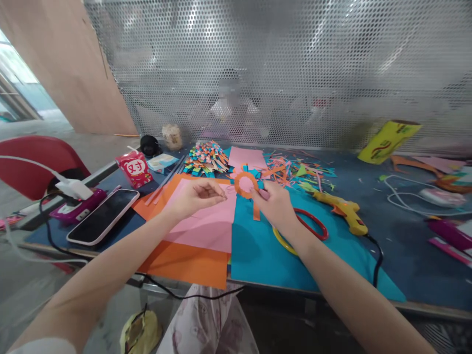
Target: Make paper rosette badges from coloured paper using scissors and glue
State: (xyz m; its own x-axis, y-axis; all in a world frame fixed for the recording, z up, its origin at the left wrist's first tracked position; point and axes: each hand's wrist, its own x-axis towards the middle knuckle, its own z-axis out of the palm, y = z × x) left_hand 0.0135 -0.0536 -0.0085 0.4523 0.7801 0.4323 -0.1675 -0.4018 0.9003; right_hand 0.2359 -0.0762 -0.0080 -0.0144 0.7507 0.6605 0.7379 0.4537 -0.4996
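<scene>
My right hand (276,204) holds up an orange paper ring (246,185) with a pink centre and small blue pieces around it; an orange strip hangs from it. My left hand (197,195) is closed in a pinch just left of the ring, fingertips together near its edge; what it pinches is too small to make out. Both hands hover over sheets of pink paper (206,221), orange paper (188,263) and teal paper (258,246) lying on the blue table (405,255).
A yellow glue gun (341,209) with black cord lies right of my hand, beside red and yellow scissor handles (313,223). A phone (103,216), a red packet (134,168), a pile of woven paper strips (204,158) and scraps sit around. A perforated metal screen stands behind.
</scene>
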